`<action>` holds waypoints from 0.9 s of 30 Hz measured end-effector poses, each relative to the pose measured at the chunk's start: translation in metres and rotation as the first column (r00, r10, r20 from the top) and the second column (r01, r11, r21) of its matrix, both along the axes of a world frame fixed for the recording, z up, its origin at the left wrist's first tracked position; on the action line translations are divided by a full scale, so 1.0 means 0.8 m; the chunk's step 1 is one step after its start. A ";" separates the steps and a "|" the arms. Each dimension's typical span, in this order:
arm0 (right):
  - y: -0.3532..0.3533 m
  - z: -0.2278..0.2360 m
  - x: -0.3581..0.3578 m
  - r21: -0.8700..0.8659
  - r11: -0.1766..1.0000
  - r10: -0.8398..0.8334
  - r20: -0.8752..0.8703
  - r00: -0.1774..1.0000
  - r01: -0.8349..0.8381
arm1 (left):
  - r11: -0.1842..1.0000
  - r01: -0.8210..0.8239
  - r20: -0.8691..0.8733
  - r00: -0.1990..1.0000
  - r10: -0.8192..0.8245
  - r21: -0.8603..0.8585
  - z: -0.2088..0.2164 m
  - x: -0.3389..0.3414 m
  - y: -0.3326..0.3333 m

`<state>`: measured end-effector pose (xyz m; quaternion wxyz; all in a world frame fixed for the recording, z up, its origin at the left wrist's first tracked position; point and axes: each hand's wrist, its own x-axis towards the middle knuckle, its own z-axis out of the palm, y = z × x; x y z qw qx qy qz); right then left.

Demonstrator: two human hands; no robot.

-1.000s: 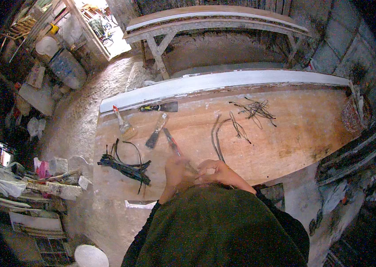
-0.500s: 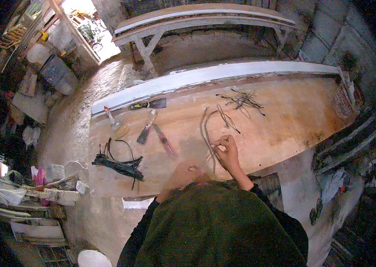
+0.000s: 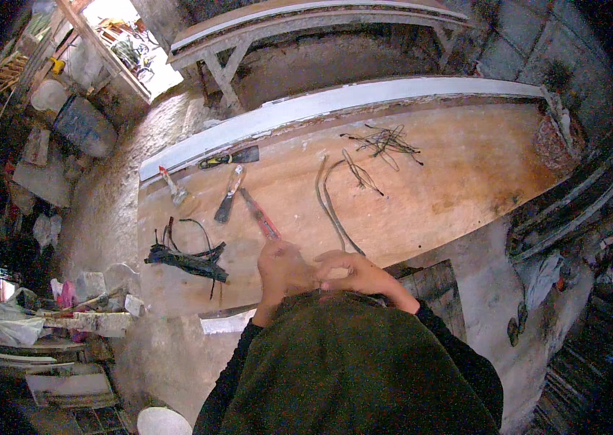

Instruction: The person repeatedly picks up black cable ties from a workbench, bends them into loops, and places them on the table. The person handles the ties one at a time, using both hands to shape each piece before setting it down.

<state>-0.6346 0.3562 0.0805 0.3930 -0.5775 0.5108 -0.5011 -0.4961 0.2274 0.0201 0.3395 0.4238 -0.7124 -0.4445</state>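
At the left of the wooden table (image 3: 459,163) we saw a bundle of black strips (image 3: 187,262), well apart from both hands. Beyond it lay a paintbrush (image 3: 175,188), then a putty knife (image 3: 231,157) beside the long white board (image 3: 350,97), and a scraper (image 3: 229,194) nearer us. Next came a red-handled tool (image 3: 263,219), lying just beyond our left hand (image 3: 282,268), its near end meeting the knuckles in our view; we could not tell whether they touched. That hand was curled, its fingers turned towards the right one and blurred, so we could not tell whether it grasped anything. Our right hand (image 3: 356,275) was close beside it, thumb and forefinger bent into a ring; whether they pinched something, we could not tell. The grey cords (image 3: 330,212) lay beyond the hands, their near ends just past the right one. Farther off and to the right were a loop of thin wire (image 3: 361,174) and a wire tangle (image 3: 388,145).
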 end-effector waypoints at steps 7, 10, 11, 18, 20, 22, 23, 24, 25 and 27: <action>-0.012 -0.034 0.010 0.082 0.908 -0.412 0.011 0.911 0.410 | 0.892 0.360 -0.032 0.930 -0.366 0.272 0.045 0.014 0.039; -0.036 -0.051 0.012 -0.051 0.720 -0.691 -0.143 0.709 0.692 | 0.603 0.797 -0.078 0.599 -0.797 -0.030 0.015 0.035 0.037; -0.041 -0.049 0.022 -0.057 0.733 -0.679 -0.120 0.724 0.678 | 0.614 0.786 -0.155 0.617 -0.772 0.075 0.015 0.043 0.037; -0.074 -0.059 0.107 -0.094 0.805 -0.594 -0.134 0.794 0.586 | 0.864 0.492 -0.060 0.870 -0.489 0.109 0.064 0.148 0.006; -0.076 -0.068 0.134 -0.062 0.884 -0.467 -0.083 0.880 0.463 | 0.869 0.225 0.059 0.973 -0.222 -0.440 0.017 0.197 -0.018; -0.077 -0.057 0.174 -0.046 0.972 -0.233 -0.020 0.972 0.232 | 0.989 -0.058 -0.080 0.996 0.047 -0.136 0.012 0.248 -0.024; -0.077 -0.029 0.204 -0.020 1.000 0.006 -0.024 1.000 -0.007 | 0.979 -0.201 -0.123 0.971 0.203 0.030 0.010 0.275 -0.025; -0.078 -0.007 0.233 0.009 0.972 0.237 -0.023 0.971 -0.237 | 0.964 -0.254 -0.151 0.953 0.264 0.083 0.012 0.299 -0.026; -0.082 -0.006 0.262 -0.038 0.952 0.302 -0.039 0.953 -0.303 | 0.945 -0.298 -0.178 0.931 0.319 0.137 0.014 0.320 -0.027; -0.091 -0.008 0.311 -0.139 0.889 0.428 -0.081 0.900 -0.436 | 0.911 -0.357 -0.182 0.901 0.394 0.206 0.016 0.354 -0.028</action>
